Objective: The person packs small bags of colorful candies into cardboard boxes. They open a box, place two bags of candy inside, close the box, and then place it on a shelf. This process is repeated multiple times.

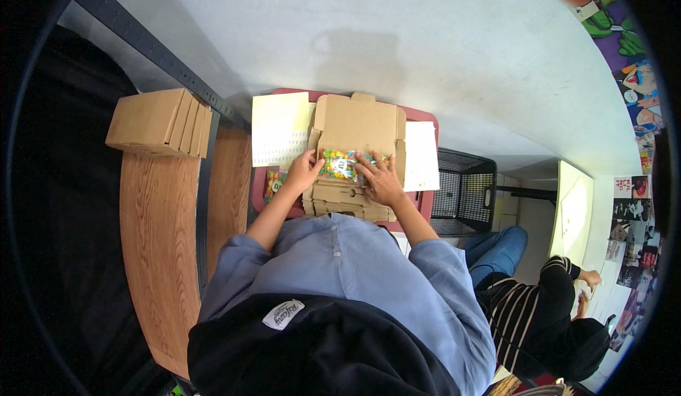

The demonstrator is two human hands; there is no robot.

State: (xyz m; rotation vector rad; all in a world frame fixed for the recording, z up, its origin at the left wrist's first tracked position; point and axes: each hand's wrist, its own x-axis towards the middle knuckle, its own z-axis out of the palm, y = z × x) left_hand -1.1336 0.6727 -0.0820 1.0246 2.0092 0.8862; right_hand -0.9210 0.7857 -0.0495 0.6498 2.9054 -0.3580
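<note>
An open flat cardboard box [357, 125] lies before me on a stack of flattened cardboard [346, 204], its lid raised toward the wall. Inside its near part are clear bags of colourful candies [338, 164], side by side. My left hand [305, 171] touches the left side of the box, its fingertips at the edge of the left bag. My right hand [381, 179] lies with spread fingers on the right bag, which it partly hides. Another candy bag [274, 183] rests left of the box, on the red table [429, 204].
A yellow label sheet [280, 125] and white sheets [421, 156] flank the box. A black plastic basket [462, 191] stands to the right. Closed cardboard boxes [151, 122] sit on a wooden shelf [159, 236] at left. Another person [532, 311] works at a table at lower right.
</note>
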